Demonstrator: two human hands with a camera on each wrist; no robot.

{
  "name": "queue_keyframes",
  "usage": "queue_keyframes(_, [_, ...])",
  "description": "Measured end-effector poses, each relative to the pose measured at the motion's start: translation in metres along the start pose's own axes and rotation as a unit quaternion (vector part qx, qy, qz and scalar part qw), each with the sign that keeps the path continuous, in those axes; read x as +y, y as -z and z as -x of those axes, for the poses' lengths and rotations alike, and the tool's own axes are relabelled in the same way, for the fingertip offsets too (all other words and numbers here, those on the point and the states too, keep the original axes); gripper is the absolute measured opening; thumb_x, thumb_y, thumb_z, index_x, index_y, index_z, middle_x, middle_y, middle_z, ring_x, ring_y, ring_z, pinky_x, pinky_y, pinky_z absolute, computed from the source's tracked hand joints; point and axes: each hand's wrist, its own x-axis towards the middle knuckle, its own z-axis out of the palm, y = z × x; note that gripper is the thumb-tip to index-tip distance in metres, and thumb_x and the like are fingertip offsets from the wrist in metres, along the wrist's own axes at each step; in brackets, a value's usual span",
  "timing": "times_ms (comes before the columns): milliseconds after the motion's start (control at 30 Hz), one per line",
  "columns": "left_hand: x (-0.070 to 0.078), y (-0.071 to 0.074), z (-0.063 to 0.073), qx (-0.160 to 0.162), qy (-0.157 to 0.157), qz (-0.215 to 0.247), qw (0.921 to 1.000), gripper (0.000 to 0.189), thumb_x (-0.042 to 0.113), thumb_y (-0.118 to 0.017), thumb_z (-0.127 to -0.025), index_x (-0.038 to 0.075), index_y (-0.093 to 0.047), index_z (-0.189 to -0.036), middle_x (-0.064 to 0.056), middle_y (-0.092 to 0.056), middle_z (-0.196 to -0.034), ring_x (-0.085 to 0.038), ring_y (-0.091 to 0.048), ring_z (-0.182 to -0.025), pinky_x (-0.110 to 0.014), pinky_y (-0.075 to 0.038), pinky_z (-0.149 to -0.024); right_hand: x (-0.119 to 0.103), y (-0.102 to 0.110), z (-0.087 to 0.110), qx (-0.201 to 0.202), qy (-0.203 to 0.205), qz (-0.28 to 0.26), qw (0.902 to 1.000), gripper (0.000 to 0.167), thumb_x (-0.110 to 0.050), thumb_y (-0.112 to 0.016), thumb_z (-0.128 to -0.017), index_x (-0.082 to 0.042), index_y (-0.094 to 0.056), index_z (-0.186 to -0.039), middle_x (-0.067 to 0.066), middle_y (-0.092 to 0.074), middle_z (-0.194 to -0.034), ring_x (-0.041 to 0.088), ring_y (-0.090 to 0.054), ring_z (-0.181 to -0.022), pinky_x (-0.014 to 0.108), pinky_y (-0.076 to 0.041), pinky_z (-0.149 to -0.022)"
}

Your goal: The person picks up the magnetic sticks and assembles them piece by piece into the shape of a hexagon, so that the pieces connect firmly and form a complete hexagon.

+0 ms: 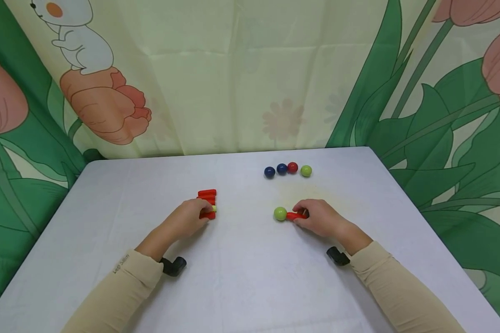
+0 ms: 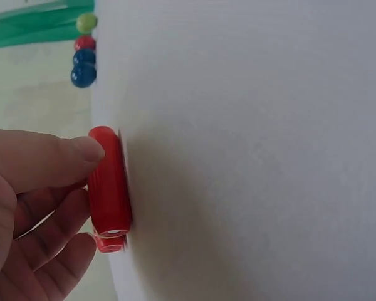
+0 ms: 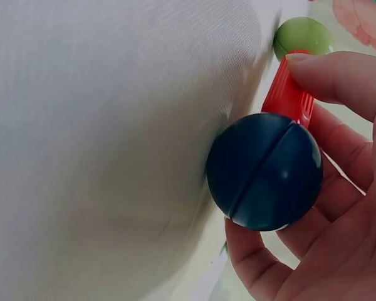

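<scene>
My right hand [image 1: 321, 219] pinches a red rod [image 1: 294, 216] between thumb and fingers, low over the table. A green ball [image 1: 280, 213] sits at the rod's left end. At its other end is a dark blue ball [image 3: 265, 172], clear in the right wrist view but mostly hidden by the fingers from above. On the left, my left hand [image 1: 187, 218] has its thumb and fingers about the nearest red rod [image 2: 109, 182] of a small group. Farther red rods [image 1: 207, 192] lie behind it, with a yellow-green piece [image 1: 214, 208] partly covered by the fingers.
Toward the table's back edge, two dark blue balls [image 1: 269, 172], a red ball [image 1: 292, 168] and another green ball [image 1: 306, 171] lie in a loose row. A white cloth covers the table [image 1: 241, 277]; a printed curtain [image 1: 233, 92] hangs behind it.
</scene>
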Motion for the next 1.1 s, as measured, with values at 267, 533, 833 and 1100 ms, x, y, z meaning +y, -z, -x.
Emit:
queue_keyframes(267, [-0.002,-0.004,0.001,0.012,-0.003,0.001,0.9999,0.022,0.002,-0.073,-0.089,0.002,-0.07,-0.11,-0.005,-0.068,-0.1,-0.025,-0.061,-0.095,-0.041,-0.054,-0.088,0.001,-0.001,0.001,-0.004,-0.004,-0.009,0.9999,0.033,-0.019,-0.076,-0.09,-0.004,-0.066,-0.118,0.002,-0.061,-0.095,0.02,-0.056,-0.088,0.034,-0.053,-0.079])
queue_keyframes(533, [-0.003,-0.002,0.006,0.008,0.026,-0.005,0.9996,0.021,0.003,-0.073,-0.09,0.002,-0.069,-0.11,-0.006,-0.066,-0.102,-0.024,-0.059,-0.094,-0.042,-0.053,-0.087,-0.004,-0.002,0.0,-0.005,0.008,-0.011,0.9999,0.027,-0.018,-0.072,-0.092,-0.006,-0.068,-0.116,0.001,-0.063,-0.096,0.019,-0.055,-0.085,0.032,-0.051,-0.075])
queue_keyframes(833, [0.003,-0.007,0.005,0.007,0.018,-0.008,0.9998,0.019,0.004,-0.074,-0.089,0.004,-0.069,-0.108,-0.004,-0.066,-0.097,-0.024,-0.059,-0.093,-0.041,-0.053,-0.087,-0.003,-0.001,0.002,-0.003,0.004,-0.008,1.0,0.025,-0.018,-0.072,-0.092,-0.008,-0.068,-0.114,0.002,-0.064,-0.099,0.019,-0.054,-0.084,0.032,-0.05,-0.074])
queue_keyframes(1100, [0.019,-0.018,-0.004,0.008,-0.005,-0.012,0.9999,0.017,0.005,-0.074,-0.088,0.007,-0.069,-0.104,0.001,-0.064,-0.09,-0.018,-0.058,-0.085,-0.035,-0.053,-0.082,-0.001,-0.001,0.003,-0.006,-0.005,-0.011,0.9999,0.027,-0.02,-0.072,-0.092,-0.008,-0.068,-0.115,0.001,-0.064,-0.099,0.019,-0.055,-0.085,0.032,-0.052,-0.075])
